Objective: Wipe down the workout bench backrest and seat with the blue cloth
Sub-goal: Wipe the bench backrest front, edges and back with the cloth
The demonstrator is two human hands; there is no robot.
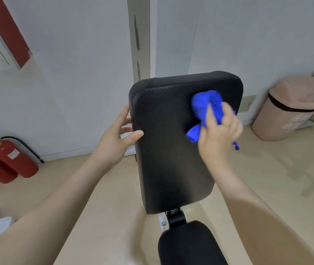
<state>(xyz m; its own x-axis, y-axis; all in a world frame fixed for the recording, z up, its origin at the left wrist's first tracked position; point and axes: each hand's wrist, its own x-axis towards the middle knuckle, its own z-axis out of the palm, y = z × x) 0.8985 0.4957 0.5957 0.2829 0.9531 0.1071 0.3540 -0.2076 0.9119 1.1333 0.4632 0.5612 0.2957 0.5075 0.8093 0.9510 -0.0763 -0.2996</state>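
Black seat pad (190, 243) at 6 o'clock, bottom edge of view, rounded front, nothing on it. Just past it a black hinge joint (176, 217) with a white frame bracket (161, 223) at its left links seat to backrest. Both bare forearms run in from the lower corners toward centre.

Backrest (171, 150) fills the middle, black textured pad, tilted up and away, rounded corners. Left hand (117, 136) at 9 o'clock of the backrest grips its left edge: thumb lies on the front face, fingers wrap behind the side. Right hand (219, 131) at 2 o'clock of the backrest, fingers curled and clamped on the blue cloth (205, 109), pressing it against the upper right part of the pad. Cloth is bunched; one lobe sticks out above the knuckles, another below the thumb, a small tail hangs off the right side of the hand, motion-blurred.

Beige floor (267, 178) around the bench. Two red fire extinguishers (9, 159) lie at 9 o'clock by the wall. Pink bin (290, 108) with black liner rim at 3 o'clock. White wall (76, 73) behind, pale vertical post (141, 44) at 12 o'clock, red-edged window frame (5, 29) at 10 o'clock.
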